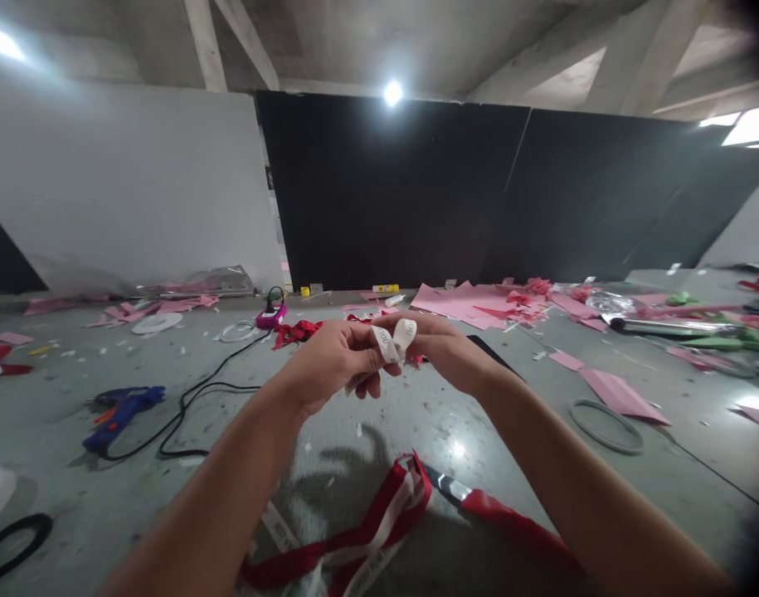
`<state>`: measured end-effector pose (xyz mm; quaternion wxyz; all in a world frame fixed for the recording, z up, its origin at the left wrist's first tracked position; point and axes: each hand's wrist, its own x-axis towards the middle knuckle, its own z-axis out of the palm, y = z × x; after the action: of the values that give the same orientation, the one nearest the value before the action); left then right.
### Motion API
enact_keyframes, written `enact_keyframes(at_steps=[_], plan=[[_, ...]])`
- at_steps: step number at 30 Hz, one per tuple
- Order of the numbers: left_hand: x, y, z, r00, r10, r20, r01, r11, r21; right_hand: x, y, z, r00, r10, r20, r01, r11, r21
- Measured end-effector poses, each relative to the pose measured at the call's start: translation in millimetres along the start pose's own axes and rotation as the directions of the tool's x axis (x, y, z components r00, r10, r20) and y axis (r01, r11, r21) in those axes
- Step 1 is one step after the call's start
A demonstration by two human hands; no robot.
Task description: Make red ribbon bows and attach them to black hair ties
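Left hand: your left hand (338, 356) is raised over the middle of the table (74, 497), fingers pinched shut on the white ribbon (395, 338).
Right hand: your right hand (445, 348) meets the left, fingertips closed on the same ribbon, so both hands are together.
Ribbon position: the white ribbon is bent into a small loop between your fingertips, held clear of the surface (its printed lettering is too small to read).
Step in hand: judged from the grip, you are folding and forming the loop.
Next move: it likely calls for a steady pinch at the crossing so the loop does not spring open.
Near edge: a red and white ribbon bundle (354, 539) lies below your wrists, with red-handled scissors (479, 502) touching its right side.
Left side: a blue glue gun (121, 410) rests well apart, its black cord (198, 398) trailing toward the far edge.
Far right: pink paper scraps (472, 300) are scattered there.
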<state>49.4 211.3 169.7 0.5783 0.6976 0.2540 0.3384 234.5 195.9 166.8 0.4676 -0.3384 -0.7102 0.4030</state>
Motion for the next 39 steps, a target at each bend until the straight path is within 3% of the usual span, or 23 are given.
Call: enact_keyframes(at_steps=[3, 7, 10, 14, 20, 25, 33, 39], plan=[[0.1, 0.7, -5.2, 0.997, -0.082, 0.005, 0.082, 0.989, -0.125, 0.7, 2.2, 1.7, 0.989, -0.117, 0.095, 0.132, 0.976, -0.172], [-1.4, 2.1, -9.2, 0.971, -0.208, 0.12, 0.224, 0.964, -0.145, 1.8, 5.9, 2.6, 0.964, -0.266, -0.016, 0.233, 0.87, -0.434], [-1.6, 1.7, -9.7, 0.976, -0.2, 0.088, 0.21, 0.968, -0.137, 2.5, 9.6, 1.9, 0.96, -0.277, -0.049, 0.24, 0.897, -0.372], [0.5, 2.0, -8.5, 0.991, -0.107, -0.075, 0.101, 0.992, -0.081, 2.2, 10.0, 5.7, 0.991, -0.055, -0.126, 0.028, 0.978, -0.207], [2.8, 4.7, -4.8, 0.978, -0.062, -0.197, 0.064, 0.998, 0.008, -0.2, 5.7, 15.9, 0.996, 0.029, -0.09, -0.022, 0.997, 0.08], [3.9, 5.1, -3.3, 0.965, -0.037, -0.261, 0.061, 0.995, 0.084, -2.9, 6.5, 12.5, 0.993, 0.002, -0.122, -0.011, 0.997, -0.076], [2.1, 4.9, -4.0, 0.979, -0.004, -0.205, 0.032, 0.991, 0.133, -2.1, 3.8, 11.2, 0.98, -0.162, -0.119, 0.129, 0.961, -0.246], [3.4, 4.2, -2.6, 0.961, 0.076, -0.264, -0.025, 0.981, 0.193, -0.4, 9.8, 13.1, 0.955, -0.161, -0.251, 0.081, 0.95, -0.303]])
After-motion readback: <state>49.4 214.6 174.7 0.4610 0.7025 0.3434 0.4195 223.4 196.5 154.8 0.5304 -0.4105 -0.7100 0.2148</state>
